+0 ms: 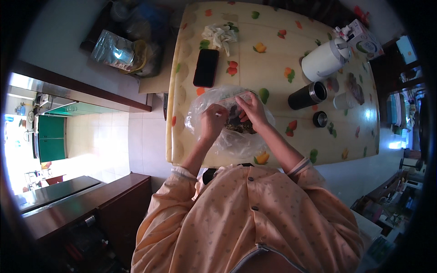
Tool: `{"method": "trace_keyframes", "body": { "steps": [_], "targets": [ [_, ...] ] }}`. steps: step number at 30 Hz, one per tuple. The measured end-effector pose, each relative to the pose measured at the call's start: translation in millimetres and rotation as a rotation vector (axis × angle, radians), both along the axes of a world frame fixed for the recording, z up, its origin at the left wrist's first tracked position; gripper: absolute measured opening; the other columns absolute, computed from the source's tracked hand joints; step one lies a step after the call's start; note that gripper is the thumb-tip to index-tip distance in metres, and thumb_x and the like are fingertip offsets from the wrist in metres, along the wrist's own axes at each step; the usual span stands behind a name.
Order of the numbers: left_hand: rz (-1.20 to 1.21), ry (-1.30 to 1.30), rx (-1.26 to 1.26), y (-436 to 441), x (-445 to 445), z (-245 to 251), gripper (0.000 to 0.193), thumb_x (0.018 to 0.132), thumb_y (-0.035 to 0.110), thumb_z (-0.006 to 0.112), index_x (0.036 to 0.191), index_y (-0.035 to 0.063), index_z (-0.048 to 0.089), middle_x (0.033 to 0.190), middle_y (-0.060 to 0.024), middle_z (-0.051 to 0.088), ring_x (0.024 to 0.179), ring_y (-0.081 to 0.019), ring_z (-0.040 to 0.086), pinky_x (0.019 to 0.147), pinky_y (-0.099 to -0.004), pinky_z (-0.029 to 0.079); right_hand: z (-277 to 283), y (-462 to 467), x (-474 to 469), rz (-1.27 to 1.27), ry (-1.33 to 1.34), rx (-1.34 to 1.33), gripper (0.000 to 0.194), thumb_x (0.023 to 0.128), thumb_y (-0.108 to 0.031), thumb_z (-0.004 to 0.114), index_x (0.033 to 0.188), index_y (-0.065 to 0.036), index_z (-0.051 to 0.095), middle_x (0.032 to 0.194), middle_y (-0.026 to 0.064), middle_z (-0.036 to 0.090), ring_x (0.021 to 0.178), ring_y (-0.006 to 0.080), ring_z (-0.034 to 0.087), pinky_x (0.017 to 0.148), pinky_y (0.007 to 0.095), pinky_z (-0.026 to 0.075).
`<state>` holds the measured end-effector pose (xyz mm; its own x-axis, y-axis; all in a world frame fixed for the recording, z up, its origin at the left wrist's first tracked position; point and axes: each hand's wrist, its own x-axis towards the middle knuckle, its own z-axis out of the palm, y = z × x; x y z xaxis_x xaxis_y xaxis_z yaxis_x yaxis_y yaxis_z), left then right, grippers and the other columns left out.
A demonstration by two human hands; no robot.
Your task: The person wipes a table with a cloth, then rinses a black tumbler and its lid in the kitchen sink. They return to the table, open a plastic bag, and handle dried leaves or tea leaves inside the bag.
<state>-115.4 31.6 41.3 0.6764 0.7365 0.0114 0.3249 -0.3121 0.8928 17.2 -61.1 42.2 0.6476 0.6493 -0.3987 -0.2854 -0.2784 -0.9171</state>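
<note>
A crumpled clear plastic bag [235, 145] lies spread on the table near its front edge. Dark, dry plant bits [239, 128] that look like loose tea show in its middle. My left hand [214, 123] is over the bag's left part, its fingers curled around some of the plastic. Across from it, my right hand [253, 111] pinches the plastic's upper edge, where a pinkish strip runs between both hands. My fingers partly hide the contents.
A black phone [206, 68] and crumpled white tissue [220, 36] lie beyond the bag. To the right are a dark open thermos flask [308, 95], its lid [320, 119], a translucent cup [343, 101], a white vacuum jug [324, 59] and a carton [367, 41]. Fruit patterns cover the tablecloth [266, 71].
</note>
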Motion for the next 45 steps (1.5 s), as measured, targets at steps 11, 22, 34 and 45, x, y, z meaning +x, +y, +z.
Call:
{"method": "trace_keyframes", "body": {
  "steps": [11,22,34,45],
  "targets": [
    [0.089,-0.019,-0.156,14,-8,30,0.021,0.083,0.019,0.067,0.094,0.0005,0.065,0.081,-0.0088,0.067,0.075,-0.0123,0.062,0.068,-0.0271,0.049,17,-32,4,0.215,0.118,0.191,0.060,0.075,0.013,0.057,0.130,-0.008,0.047,0.094,0.0042,0.057,0.085,0.0117,0.057,0.072,0.0254,0.052],
    [-0.172,0.064,-0.161,11,2,17,0.014,0.078,0.009,0.067,0.086,-0.0011,0.065,0.069,-0.0075,0.063,0.066,-0.0102,0.058,0.063,-0.0259,0.047,29,-36,4,0.224,0.122,0.235,0.063,0.074,0.013,0.056,0.133,-0.008,0.045,0.105,0.0040,0.056,0.090,0.0101,0.055,0.080,0.0234,0.048],
    [-0.093,-0.087,0.043,0,1,61,0.011,0.078,0.010,0.066,0.083,0.0003,0.063,0.070,-0.0127,0.065,0.065,-0.0176,0.065,0.061,-0.0291,0.050,82,-52,-20,0.184,-1.136,0.120,0.046,0.071,0.006,0.060,0.116,-0.004,0.055,0.103,0.0140,0.061,0.086,0.0266,0.062,0.075,0.0339,0.051],
    [-0.125,-0.107,-0.027,8,15,68,0.013,0.077,0.010,0.066,0.083,-0.0008,0.066,0.070,-0.0121,0.065,0.064,-0.0172,0.063,0.062,-0.0286,0.050,16,-12,-18,0.723,-1.075,-0.184,0.007,0.071,-0.003,0.054,0.074,-0.001,0.060,0.078,0.0162,0.061,0.081,0.0344,0.061,0.067,0.0416,0.049]
  ]
}}
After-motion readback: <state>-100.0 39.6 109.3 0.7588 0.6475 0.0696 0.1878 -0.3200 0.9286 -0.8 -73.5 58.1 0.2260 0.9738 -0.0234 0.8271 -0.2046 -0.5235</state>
